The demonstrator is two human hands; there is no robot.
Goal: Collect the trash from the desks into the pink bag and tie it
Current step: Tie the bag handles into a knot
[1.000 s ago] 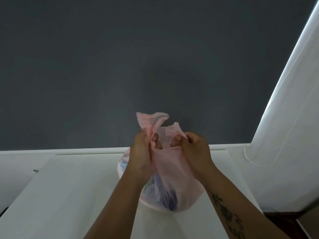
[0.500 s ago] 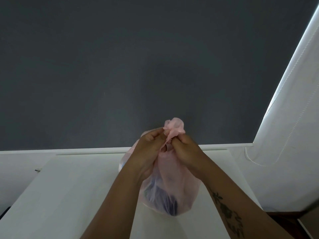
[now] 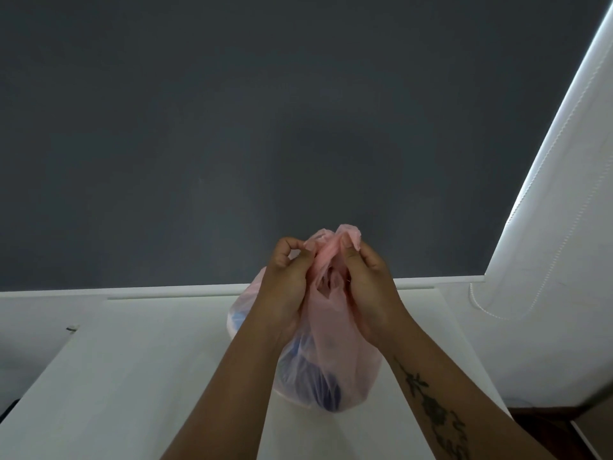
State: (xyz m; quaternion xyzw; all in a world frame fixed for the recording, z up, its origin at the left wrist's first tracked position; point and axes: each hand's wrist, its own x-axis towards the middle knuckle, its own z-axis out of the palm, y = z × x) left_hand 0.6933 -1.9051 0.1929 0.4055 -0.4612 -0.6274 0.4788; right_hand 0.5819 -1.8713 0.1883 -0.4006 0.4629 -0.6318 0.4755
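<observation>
Nothing readable here, honestly. I can't make out any words, logos or numbers on the pink bag [image 3: 335, 356], and the stuff showing through the plastic is too blurry to tell. The closest thing to a mark is the tattoo [image 3: 431, 406] on the right forearm, and that looks like a flower on a stem, not lettering.

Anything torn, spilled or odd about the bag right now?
Nothing stands out. The pink bag sits on the white desk with no visible tear or spill; the left hand and right hand pinch its gathered top.
</observation>
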